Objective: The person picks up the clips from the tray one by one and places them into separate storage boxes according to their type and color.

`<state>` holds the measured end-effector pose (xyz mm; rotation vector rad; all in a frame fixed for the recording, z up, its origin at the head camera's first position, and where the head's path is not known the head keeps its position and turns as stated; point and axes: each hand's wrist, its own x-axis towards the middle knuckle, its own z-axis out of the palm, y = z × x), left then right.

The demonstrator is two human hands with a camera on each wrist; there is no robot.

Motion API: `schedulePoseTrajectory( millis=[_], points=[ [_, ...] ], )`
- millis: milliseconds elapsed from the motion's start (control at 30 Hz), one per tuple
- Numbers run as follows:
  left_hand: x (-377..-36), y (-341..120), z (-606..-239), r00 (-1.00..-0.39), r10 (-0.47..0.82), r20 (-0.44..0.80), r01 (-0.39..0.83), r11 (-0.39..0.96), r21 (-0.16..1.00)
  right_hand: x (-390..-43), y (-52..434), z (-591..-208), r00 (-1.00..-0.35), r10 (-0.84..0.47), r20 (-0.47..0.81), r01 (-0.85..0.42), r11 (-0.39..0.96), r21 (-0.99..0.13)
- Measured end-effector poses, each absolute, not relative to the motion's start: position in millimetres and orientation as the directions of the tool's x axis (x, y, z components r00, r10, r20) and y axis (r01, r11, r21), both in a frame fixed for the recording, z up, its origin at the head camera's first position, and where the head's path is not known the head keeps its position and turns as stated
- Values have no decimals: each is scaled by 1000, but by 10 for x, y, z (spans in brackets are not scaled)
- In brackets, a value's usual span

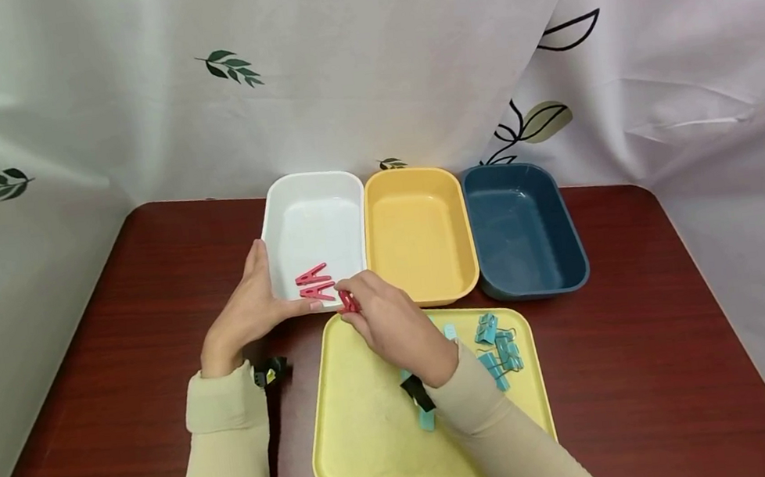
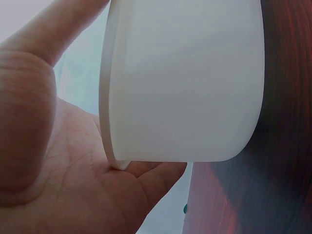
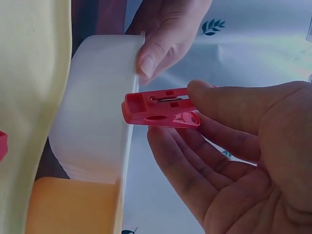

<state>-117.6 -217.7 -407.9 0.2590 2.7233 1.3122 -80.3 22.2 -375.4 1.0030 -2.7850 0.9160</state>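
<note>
Here, left to right:

- Left hand: holds the near-left corner of the white bin. Thumb over the rim, palm against the outer wall; the left wrist view shows the wall resting in the palm. Fingers curved round the corner, gripping it.
- White bin: farthest left of three bins in a row on the table. Two red pegs lie inside at its near end, side by side.
- Right hand: pinches a third red peg between thumb and fingers, just at the near rim of the white bin, over the gap between bin and tray. In the right wrist view the peg lies level, thumb on top, fingers beneath, beside the bin wall. Cannot tell whether peg and rim touch.
- Yellow bin: middle of the row, touching the white bin.
- Tray: yellow, near side of the table, under the right forearm. Teal clips lie in a cluster at its far-right part; one teal peg lies beside the wrist, partly hidden.
- Blue bin: right end of the row, beside the yellow bin.
</note>
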Motion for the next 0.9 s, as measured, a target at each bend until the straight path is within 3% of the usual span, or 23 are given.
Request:
schedulePoseTrajectory(
  millis=[533, 900],
  points=[
    [-1184, -2180, -4079, -981, 184, -61, 75, 649, 757, -920, 209, -3705, -809, -540, 232, -570, 627, -530],
    [-1185, -2173, -4076, -980, 200, -6, 120, 611, 782, -1017, 204, -3690, -833, -516, 199, -526, 631, -570]
  ],
)
